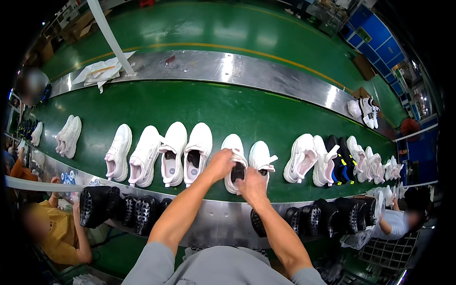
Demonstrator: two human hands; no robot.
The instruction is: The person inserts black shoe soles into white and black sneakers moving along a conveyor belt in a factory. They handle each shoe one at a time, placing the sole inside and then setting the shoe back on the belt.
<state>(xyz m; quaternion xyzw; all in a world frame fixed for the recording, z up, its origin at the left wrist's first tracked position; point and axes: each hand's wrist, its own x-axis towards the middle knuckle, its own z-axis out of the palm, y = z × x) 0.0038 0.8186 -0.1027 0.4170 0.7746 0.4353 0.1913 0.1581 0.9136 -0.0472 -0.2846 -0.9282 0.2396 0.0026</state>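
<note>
We grip one white sneaker [234, 159] on the green conveyor belt [266, 118], our left hand [221, 164] clasping its collar and our right hand [251, 185] pinching its tongue. Its mate [262, 156] lies just beside it; steady fingers seem needed.

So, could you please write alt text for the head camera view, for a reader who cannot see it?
Both hands, left hand and right hand, work on a white shoe on a green conveyor belt lined with more white shoes. Black soles sit along the near metal edge, and other people sit at both sides.
</note>
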